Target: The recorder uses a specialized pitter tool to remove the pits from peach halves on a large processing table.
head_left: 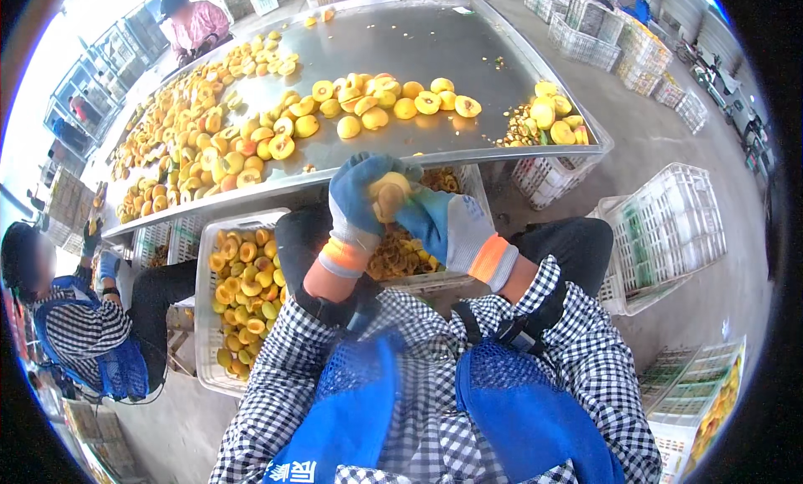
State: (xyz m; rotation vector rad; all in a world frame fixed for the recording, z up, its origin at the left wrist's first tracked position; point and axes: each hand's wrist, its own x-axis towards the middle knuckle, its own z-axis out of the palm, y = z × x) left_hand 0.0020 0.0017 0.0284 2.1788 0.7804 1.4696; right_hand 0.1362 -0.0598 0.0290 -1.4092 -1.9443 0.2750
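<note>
Just past the near rim of the steel table (401, 51), both hands meet around a yellow peach or apricot (388, 194). My left hand (359, 208), in a blue and grey glove, grips the fruit from its left side. My right hand (445, 223), gloved alike, is closed at the fruit's right side; whether it holds a small tool is hidden. Halved yellow fruit (374, 117) lies in a row on the table beyond. Fruit pits (519, 127) and more halves (552, 114) sit at its right corner. Below my hands, a crate (433, 282) contains brownish scraps.
A white plastic crate (207, 333) of halved fruit stands left of my legs. Empty-looking stacked crates (668, 227) stand at the right. A co-worker (81, 333) sits at the left, and another person (199, 26) is across the table. More stacked crates (696, 396) are at lower right.
</note>
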